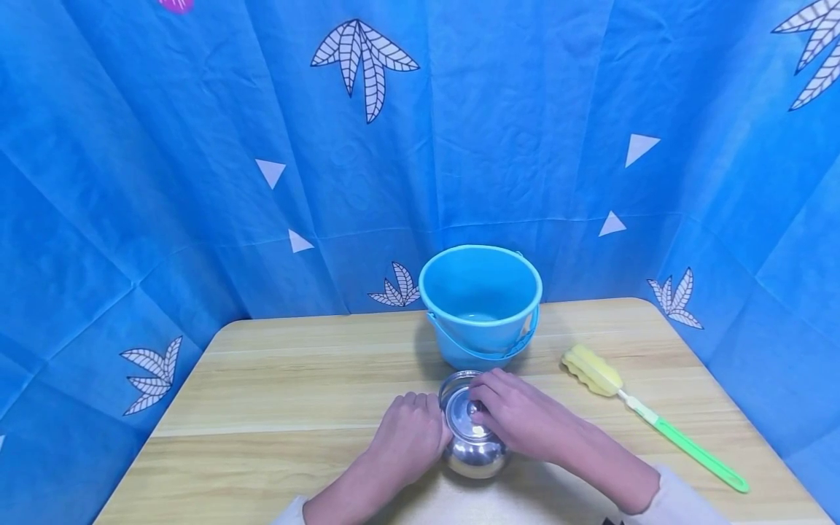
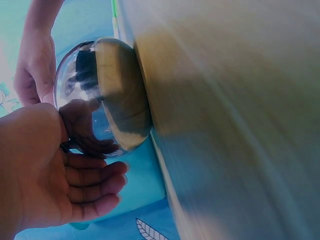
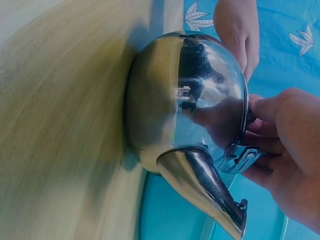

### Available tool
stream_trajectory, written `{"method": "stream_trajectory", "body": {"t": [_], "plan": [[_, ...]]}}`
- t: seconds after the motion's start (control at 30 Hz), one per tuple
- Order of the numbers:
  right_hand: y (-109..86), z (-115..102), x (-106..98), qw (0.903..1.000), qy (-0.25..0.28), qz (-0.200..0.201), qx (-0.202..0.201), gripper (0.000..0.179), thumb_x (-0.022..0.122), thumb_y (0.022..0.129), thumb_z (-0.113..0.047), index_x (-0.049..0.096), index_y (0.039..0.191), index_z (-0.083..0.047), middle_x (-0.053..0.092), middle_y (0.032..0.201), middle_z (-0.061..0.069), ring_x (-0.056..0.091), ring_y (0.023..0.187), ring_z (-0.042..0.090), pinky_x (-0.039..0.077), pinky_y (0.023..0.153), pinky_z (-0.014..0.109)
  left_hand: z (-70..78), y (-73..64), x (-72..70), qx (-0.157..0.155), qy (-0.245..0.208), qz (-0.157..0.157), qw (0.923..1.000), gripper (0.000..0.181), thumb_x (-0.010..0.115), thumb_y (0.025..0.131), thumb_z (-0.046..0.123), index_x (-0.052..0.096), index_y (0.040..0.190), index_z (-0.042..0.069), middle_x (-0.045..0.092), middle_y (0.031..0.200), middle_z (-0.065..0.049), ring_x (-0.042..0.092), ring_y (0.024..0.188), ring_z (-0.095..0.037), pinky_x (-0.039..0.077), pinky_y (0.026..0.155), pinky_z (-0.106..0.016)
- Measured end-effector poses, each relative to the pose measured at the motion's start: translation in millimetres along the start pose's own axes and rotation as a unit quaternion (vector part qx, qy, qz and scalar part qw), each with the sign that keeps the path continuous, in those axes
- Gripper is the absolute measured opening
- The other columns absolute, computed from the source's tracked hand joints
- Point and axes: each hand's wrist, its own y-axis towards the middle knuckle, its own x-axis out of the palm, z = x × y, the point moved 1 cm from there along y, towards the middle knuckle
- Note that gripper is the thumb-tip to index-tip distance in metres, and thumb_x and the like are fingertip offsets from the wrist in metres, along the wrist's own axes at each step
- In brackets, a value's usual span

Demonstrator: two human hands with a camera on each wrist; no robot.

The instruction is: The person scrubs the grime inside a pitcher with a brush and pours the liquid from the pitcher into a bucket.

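Note:
A round, shiny metal kettle [image 1: 475, 461] sits upright on the table close in front of a blue bucket. Its lid [image 1: 461, 421] is on top, and my right hand [image 1: 525, 414] pinches the small knob at its centre. The spout [image 3: 200, 185] shows in the right wrist view but is hidden behind my right hand in the head view. At the kettle's left side, my left hand [image 1: 410, 432] holds it near the rim, the fingers [image 2: 95, 192] curling in beside the body. A hinged handle fitting [image 3: 240, 159] lies close to my right fingers.
The light-blue bucket [image 1: 474, 341] stands behind the kettle, its handle hanging down at the front. To the right lies a sponge brush [image 1: 593, 370] with a green handle [image 1: 702, 453]. A blue patterned curtain [image 1: 499, 109] hangs along the back and sides of the wooden table [image 1: 295, 386].

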Motion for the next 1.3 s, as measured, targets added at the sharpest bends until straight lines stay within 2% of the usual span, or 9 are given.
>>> {"method": "stream_trajectory", "body": {"t": [0.23,0.57,0.87,1.07,1.3], "plan": [[0.0,0.0,0.0,0.9999,-0.002,-0.011,-0.004,0.029,0.062,0.103,-0.030,0.068,0.121,-0.008,0.070,0.122,0.004,0.067,0.115,0.017,0.057,0.100,0.035,0.3,-0.1,0.8,0.004,0.005,0.011,0.9999,0.037,0.061,0.097,0.041,0.056,0.073,0.014,0.044,0.059,0.004,0.032,0.052,-0.010,0.020,0.051,-0.023],[-0.8,-0.8,-2.3,0.9999,0.006,-0.012,-0.006,0.028,0.061,0.103,-0.030,0.068,0.120,-0.009,0.071,0.122,0.004,0.067,0.116,0.017,0.057,0.100,0.035,0.7,0.5,0.5,0.011,0.026,0.009,0.9996,0.036,0.063,0.096,0.042,0.056,0.072,0.015,0.045,0.060,0.004,0.033,0.052,-0.011,0.024,0.049,-0.024],[-2.4,-2.0,-4.3,0.9999,-0.004,-0.004,-0.011,0.028,0.063,0.103,-0.030,0.069,0.119,-0.008,0.071,0.121,0.003,0.067,0.114,0.017,0.058,0.098,0.034,1.3,0.3,0.1,0.006,0.021,-0.001,0.9998,0.037,0.061,0.097,0.042,0.056,0.072,0.015,0.044,0.060,0.004,0.033,0.052,-0.011,0.022,0.049,-0.024],[-3.6,-1.4,-7.7,0.9999,-0.002,0.000,-0.016,0.028,0.063,0.102,-0.030,0.069,0.119,-0.008,0.071,0.121,0.003,0.067,0.115,0.017,0.058,0.098,0.034,1.2,0.5,-0.1,-0.001,0.009,0.006,0.9999,0.036,0.059,0.098,0.040,0.056,0.072,0.015,0.043,0.059,0.004,0.032,0.052,-0.011,0.022,0.050,-0.023],[-5.3,-3.3,-13.2,0.9999,0.010,-0.005,-0.006,0.030,0.063,0.102,-0.031,0.068,0.121,-0.008,0.070,0.123,0.003,0.067,0.117,0.016,0.058,0.100,0.034,1.2,0.0,0.2,0.002,0.010,-0.003,0.9999,0.035,0.060,0.097,0.040,0.057,0.074,0.014,0.044,0.060,0.004,0.032,0.053,-0.011,0.021,0.051,-0.023]]}}
